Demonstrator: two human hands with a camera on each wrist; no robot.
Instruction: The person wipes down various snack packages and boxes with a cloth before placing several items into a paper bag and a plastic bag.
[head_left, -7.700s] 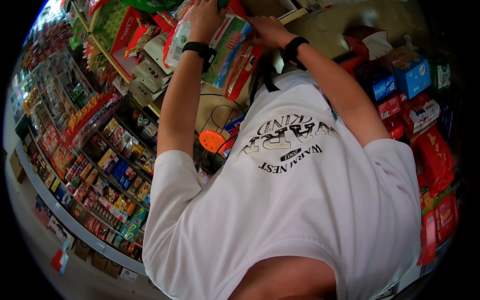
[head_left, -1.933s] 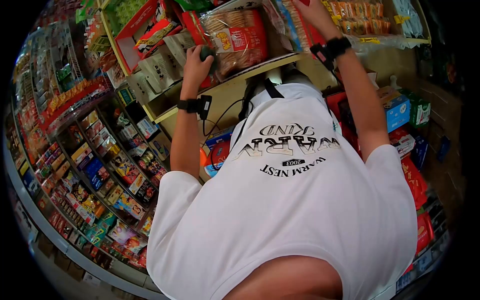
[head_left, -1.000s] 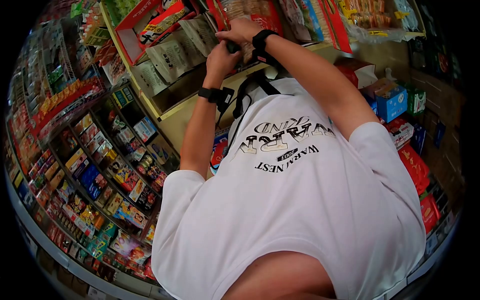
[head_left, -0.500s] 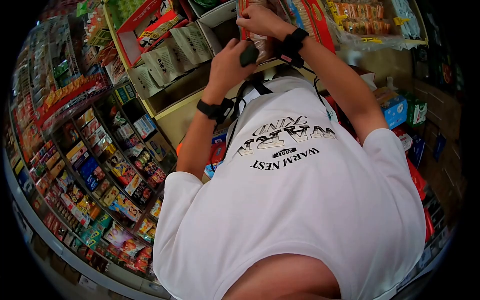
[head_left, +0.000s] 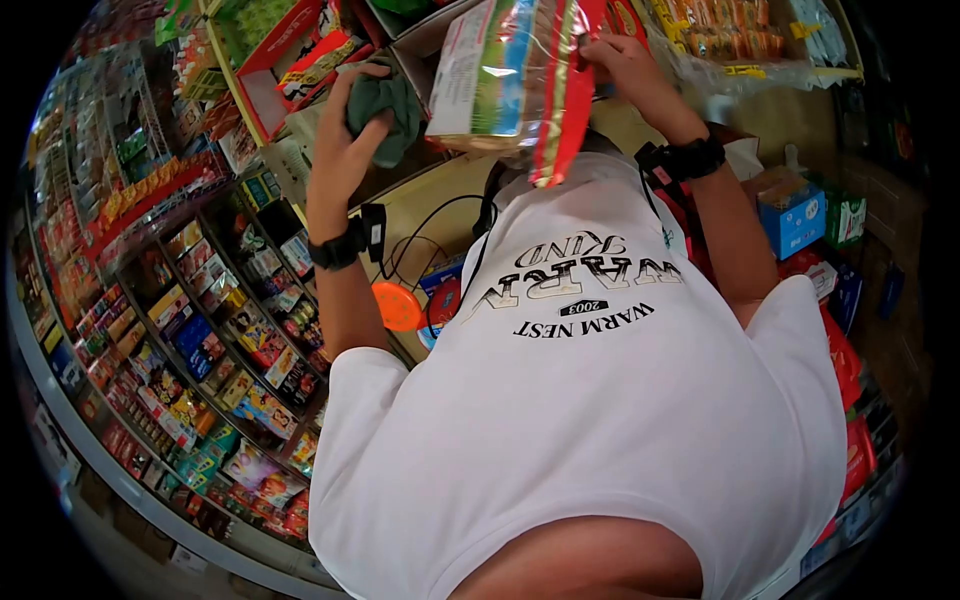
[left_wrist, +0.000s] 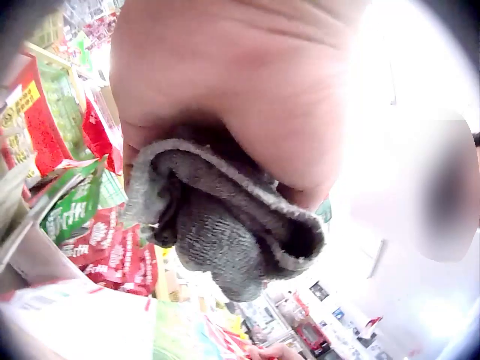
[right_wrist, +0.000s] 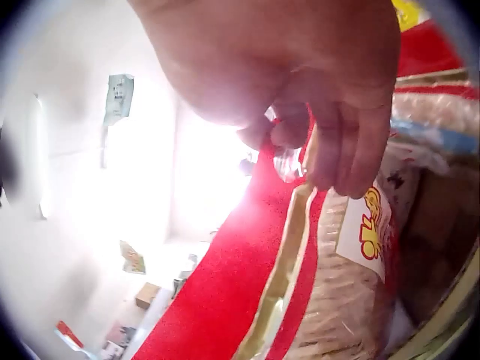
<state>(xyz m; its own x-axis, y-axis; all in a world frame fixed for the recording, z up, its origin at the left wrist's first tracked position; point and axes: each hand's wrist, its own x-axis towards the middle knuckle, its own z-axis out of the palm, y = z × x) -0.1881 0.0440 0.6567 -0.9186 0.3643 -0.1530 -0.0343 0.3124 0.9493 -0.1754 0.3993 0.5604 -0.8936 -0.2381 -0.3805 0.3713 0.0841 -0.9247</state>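
Observation:
In the head view my left hand (head_left: 345,150) grips a crumpled dark green cloth (head_left: 388,112); the left wrist view shows this cloth (left_wrist: 217,217) folded beneath the palm. My right hand (head_left: 640,85) pinches the red edge of a large clear food package (head_left: 490,80), held up over the front of the shelf. Seen from the right wrist, the fingers of the right hand (right_wrist: 330,97) close on the package's red and gold edge, with pale stacked pieces (right_wrist: 337,300) inside the film.
An open red box (head_left: 262,88) and grey-white packets stand at the shelf's left. Orange-wrapped snacks (head_left: 725,40) lie at its right. A blue box (head_left: 792,220) is lower right, an orange disc (head_left: 397,306) below the shelf. Racks of small goods fill the left.
The right hand has lifted the package up and out from the shelf, turning it. My left hand, with the cloth, has moved left, away from the right hand.

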